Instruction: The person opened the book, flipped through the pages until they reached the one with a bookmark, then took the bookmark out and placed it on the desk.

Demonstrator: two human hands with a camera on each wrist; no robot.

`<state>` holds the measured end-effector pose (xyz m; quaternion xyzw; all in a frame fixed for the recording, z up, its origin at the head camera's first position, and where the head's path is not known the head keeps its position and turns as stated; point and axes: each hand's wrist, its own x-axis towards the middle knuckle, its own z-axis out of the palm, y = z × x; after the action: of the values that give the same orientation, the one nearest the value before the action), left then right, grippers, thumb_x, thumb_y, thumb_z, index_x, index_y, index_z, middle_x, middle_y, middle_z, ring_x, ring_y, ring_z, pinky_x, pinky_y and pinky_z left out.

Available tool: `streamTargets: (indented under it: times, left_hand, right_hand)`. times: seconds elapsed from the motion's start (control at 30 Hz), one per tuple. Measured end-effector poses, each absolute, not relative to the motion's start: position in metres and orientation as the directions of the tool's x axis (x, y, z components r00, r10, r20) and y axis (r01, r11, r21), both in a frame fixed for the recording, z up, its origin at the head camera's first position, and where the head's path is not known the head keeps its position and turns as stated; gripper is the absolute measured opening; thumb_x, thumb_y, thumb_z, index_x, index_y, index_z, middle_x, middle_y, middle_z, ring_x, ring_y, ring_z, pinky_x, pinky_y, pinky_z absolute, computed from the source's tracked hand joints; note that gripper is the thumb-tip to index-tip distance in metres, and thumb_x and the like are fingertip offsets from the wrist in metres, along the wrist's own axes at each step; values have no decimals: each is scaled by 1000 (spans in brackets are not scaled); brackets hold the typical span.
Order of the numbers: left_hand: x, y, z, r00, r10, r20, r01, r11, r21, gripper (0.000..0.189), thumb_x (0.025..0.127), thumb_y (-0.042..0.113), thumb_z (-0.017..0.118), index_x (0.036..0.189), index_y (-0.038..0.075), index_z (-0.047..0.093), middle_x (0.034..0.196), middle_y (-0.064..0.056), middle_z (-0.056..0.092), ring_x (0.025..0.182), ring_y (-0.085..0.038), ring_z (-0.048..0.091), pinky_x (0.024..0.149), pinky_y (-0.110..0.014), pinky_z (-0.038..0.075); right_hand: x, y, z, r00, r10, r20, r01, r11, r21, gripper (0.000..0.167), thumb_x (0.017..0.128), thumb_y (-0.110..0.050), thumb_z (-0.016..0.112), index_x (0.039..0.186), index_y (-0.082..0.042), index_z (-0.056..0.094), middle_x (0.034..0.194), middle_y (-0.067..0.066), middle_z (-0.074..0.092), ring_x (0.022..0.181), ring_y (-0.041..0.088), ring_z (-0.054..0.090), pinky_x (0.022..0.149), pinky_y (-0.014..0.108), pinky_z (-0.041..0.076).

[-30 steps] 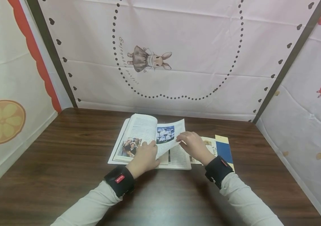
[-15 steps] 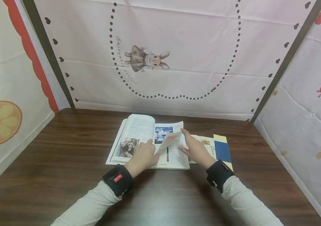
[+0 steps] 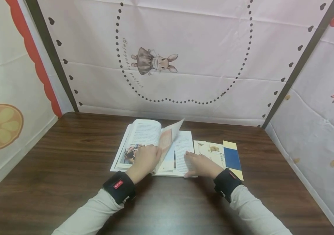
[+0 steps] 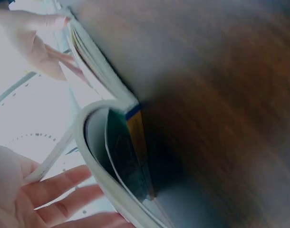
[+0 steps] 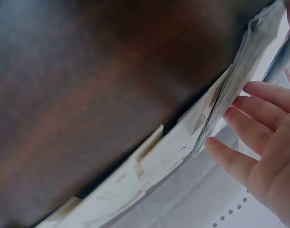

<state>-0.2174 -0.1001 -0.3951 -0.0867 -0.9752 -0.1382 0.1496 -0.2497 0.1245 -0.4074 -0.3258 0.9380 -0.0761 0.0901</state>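
Observation:
An open book [image 3: 144, 129] lies on the table with a thick, curled stack of pages on its left side. One page [image 3: 168, 140] stands up from the middle, its far corner leaning right. My left hand [image 3: 144, 163] lies over the left pages, and the raised page runs into the crook between its thumb and fingers. In the left wrist view, its fingers [image 4: 64, 183] extend along the curled stack. My right hand [image 3: 203, 164] rests with fingers spread on the right page [image 3: 183, 147]; the right wrist view shows its fingertips [image 5: 237, 114] at the book's edge.
A pale booklet with a blue band [image 3: 233, 158] lies to the right, partly behind the right hand. The brown wooden table [image 3: 76, 147] extends on both sides. A printed cloth wall [image 3: 208, 65] rises behind its far edge.
My right hand has let go of the page and come down onto the right page. The turned page has swung up and left toward my left hand, which has shifted slightly left.

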Motion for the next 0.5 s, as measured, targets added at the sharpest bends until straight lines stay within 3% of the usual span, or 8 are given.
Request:
streamTargets:
  times: [0.07,0.17,0.27,0.33,0.5]
  left_hand:
    - [-218,-105,-393,-934,97,343,212,925,315,27,93,17,52,72,4,63,58,-7,58,48,-19,51,45,-29,35]
    - [-218,-113,-391,-932,54,359,205,894,398,17,89,11,55,95,-1,66,69,-13,66,56,-22,59,50,-32,43]
    - [-217,-122,-390,-946,3,325,166,864,476,42,85,9,56,124,-7,54,87,-23,69,71,-32,66,61,-41,50]
    - [-214,-128,-388,-957,-25,288,134,844,519,56,83,7,56,136,-7,42,92,-26,67,74,-33,65,64,-40,49]
    - [-205,-141,-389,-956,-5,293,161,826,540,78,79,-1,58,148,-1,21,67,-12,58,51,-19,49,47,-28,37]
  right_hand:
    - [-250,124,-407,-770,-626,-124,-601,776,-190,85,74,-46,75,136,5,44,142,21,45,132,33,45,107,46,37]
    - [-250,122,-405,-771,-622,-134,-598,781,-181,86,73,-45,76,136,5,45,142,21,45,131,33,45,107,45,37]
    - [-249,121,-403,-773,-618,-144,-593,784,-183,85,73,-43,77,136,5,45,142,21,45,131,33,45,108,44,37]
    - [-250,121,-404,-771,-620,-146,-594,783,-185,85,73,-43,77,136,5,45,142,22,44,131,33,45,107,44,37]
    - [-250,119,-406,-775,-612,-158,-588,790,-175,87,73,-45,76,138,3,43,143,19,44,132,31,44,108,42,37]
